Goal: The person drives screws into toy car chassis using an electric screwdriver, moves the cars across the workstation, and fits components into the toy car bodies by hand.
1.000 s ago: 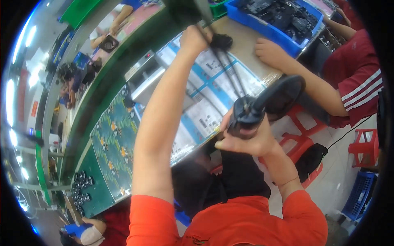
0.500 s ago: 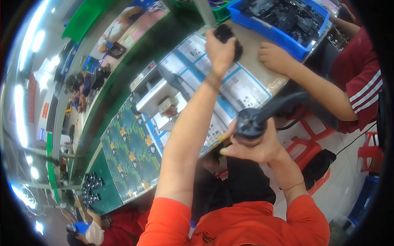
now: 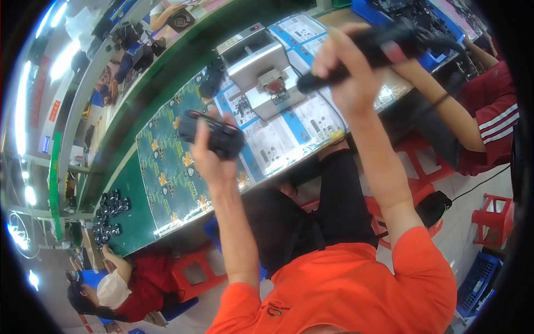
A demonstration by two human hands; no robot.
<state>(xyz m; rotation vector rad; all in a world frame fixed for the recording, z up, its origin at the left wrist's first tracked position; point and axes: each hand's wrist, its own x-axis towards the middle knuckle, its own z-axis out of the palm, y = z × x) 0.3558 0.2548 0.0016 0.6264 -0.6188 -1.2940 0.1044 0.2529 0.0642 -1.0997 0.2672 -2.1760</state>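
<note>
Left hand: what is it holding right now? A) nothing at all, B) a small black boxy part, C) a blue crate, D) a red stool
B: the left hand is closed around a small black boxy part, raised above the green workbench, while the right hand grips a long black tool.

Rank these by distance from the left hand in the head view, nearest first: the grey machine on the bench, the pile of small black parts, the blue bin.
1. Grey machine, up and right of the left hand.
2. Pile of small black parts, lower left on the green mat.
3. Blue bin, far upper right.
</note>
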